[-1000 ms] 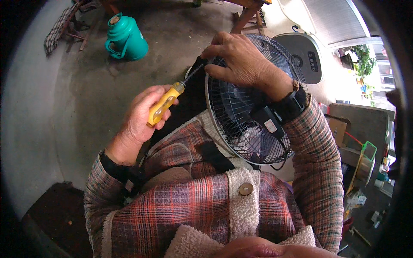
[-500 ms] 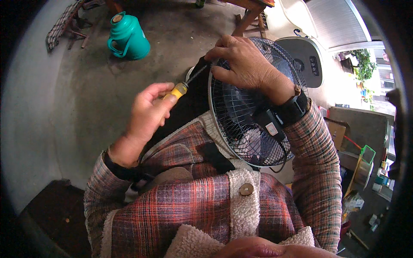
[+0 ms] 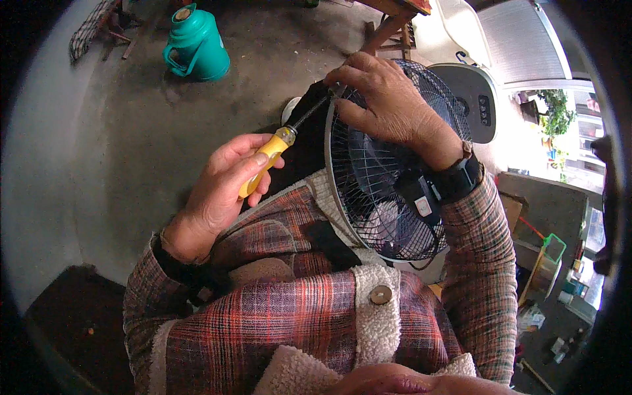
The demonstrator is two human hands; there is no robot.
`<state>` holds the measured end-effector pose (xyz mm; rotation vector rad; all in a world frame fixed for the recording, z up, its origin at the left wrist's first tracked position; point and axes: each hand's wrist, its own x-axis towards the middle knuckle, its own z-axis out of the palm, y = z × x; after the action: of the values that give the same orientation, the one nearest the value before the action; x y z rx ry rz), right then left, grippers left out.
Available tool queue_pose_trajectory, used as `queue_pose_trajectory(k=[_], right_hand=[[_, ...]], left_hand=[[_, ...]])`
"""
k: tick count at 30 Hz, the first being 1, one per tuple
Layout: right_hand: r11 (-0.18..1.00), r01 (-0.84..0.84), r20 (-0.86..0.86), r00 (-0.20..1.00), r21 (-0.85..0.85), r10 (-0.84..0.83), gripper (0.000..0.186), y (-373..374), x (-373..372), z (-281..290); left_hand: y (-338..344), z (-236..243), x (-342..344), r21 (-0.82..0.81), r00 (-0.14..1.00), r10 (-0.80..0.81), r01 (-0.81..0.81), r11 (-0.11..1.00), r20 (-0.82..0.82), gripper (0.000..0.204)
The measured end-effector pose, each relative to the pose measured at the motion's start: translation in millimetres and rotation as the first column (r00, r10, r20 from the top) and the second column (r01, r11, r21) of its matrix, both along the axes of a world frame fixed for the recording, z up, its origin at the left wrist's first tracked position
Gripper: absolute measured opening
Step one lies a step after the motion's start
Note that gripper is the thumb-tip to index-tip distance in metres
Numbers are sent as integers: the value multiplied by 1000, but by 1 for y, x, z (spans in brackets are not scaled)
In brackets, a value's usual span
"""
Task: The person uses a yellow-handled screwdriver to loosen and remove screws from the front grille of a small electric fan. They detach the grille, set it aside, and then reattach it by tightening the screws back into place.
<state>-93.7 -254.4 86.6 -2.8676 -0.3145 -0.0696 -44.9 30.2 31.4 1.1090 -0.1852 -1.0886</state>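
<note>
A screwdriver with a yellow handle (image 3: 264, 164) and a thin metal shaft lies in my left hand (image 3: 220, 181), pinched between thumb and fingers. Its shaft slants up and to the right, its tip reaching the rim of an electric fan (image 3: 359, 204) with a round wire grille. My right hand (image 3: 395, 99) is closed at that rim, thumb below and fingers above, right by the screwdriver's tip. A small metal piece (image 3: 338, 89) shows there between the fingers; its kind I cannot make out. The grille rests against my lap, with blades visible behind the wires.
A green thermos jug (image 3: 197, 46) stands on the concrete floor at the far left. Behind the fan is its grey base (image 3: 477, 105) with buttons. A wooden table (image 3: 388, 29) stands at the back, and a green-framed net (image 3: 554, 248) lies among clutter on the right.
My left fingers have shifted on the screwdriver, and more of its yellow handle shows now. My right hand stays at the fan's rim. The whole view has shifted slightly.
</note>
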Motion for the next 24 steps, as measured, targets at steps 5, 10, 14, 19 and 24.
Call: queue_pose_trajectory(k=[5,10,14,19,24], right_hand=[[1000,-4,-25,1000,-5,4,39,3,-4,9],[1000,-5,-37,999,10,5,39,5,-7,9],[999,24,-112,993,32,-20,40,1,-11,14],[999,52,-151,987,-13,-54,42,-1,-13,14],[998,62,-99,993,26,-60,37,-2,-15,11]], left_hand=[[11,1,-9,-74,997,-22,16,997,-81,40],[14,-8,-10,-83,991,-16,5,997,-131,40],[7,-12,-13,-107,991,-9,-5,994,-135,41],[-1,-23,-14,-169,990,11,-35,985,-141,42],[0,-30,-10,-176,987,-12,-16,984,-158,39]])
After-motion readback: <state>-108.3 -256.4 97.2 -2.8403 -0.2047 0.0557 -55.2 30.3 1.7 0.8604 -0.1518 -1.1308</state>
